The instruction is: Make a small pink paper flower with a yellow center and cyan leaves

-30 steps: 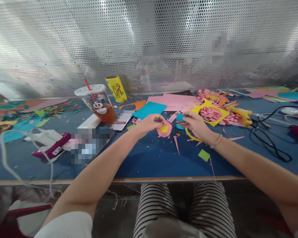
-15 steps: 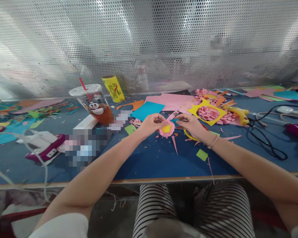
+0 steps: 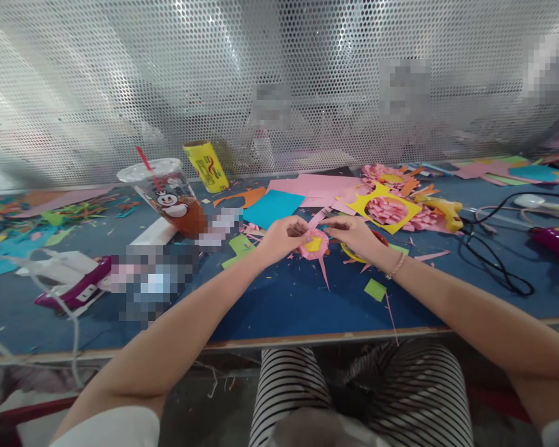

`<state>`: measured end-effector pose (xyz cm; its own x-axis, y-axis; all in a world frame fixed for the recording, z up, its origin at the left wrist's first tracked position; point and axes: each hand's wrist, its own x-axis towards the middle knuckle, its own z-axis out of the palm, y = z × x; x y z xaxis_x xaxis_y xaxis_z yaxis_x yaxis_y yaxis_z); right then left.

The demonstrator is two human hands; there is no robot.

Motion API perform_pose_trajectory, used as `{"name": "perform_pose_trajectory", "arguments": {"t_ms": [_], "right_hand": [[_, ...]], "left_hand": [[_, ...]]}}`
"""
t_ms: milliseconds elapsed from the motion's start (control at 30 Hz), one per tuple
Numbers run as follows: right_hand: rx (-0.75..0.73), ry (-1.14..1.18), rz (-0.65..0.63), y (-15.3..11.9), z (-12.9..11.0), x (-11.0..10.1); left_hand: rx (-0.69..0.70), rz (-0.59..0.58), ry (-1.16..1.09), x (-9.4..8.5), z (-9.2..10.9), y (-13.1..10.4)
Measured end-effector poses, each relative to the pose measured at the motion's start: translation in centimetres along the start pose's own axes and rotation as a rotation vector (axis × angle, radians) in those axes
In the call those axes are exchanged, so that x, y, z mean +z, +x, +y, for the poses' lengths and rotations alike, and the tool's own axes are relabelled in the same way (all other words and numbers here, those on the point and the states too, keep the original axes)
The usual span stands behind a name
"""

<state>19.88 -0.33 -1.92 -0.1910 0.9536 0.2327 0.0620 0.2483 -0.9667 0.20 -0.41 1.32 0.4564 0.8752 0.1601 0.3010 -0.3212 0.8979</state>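
Both hands on a small pink paper flower (image 3: 313,244) w/ a yellow center, held just above the blue tabletop (image 3: 284,298). Left hand (image 3: 282,236) fingers pinched on its left edge, right hand (image 3: 354,234) fingers look closed on the top right edge, tho it's blurry. Iced tea cup (image 3: 170,195) off to the left, paper scraps all around.

The paper flower (image 3: 313,244) lies on the table (image 3: 284,298), right of the cup (image 3: 168,195).
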Motion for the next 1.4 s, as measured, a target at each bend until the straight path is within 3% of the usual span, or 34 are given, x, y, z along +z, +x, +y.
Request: {"name": "perform_pose_trajectory", "arguments": {"t_ms": [400,667,1400], "right_hand": [[-0.046,-0.083,-0.018,0.0,0.0,-0.1],[-0.126,-0.173,-0.031,0.1,0.3,-0.4],[-0.019,-0.021,-0.030,-0.4,-0.7,0.2]], "left_hand": [[0.123,0.017,0.164,-0.2,-0.4,0.1],[0.134,0.024,0.212,0.1,0.0,0.0],[0.103,0.051,0.257,0.0,-0.3,0.0]]}}
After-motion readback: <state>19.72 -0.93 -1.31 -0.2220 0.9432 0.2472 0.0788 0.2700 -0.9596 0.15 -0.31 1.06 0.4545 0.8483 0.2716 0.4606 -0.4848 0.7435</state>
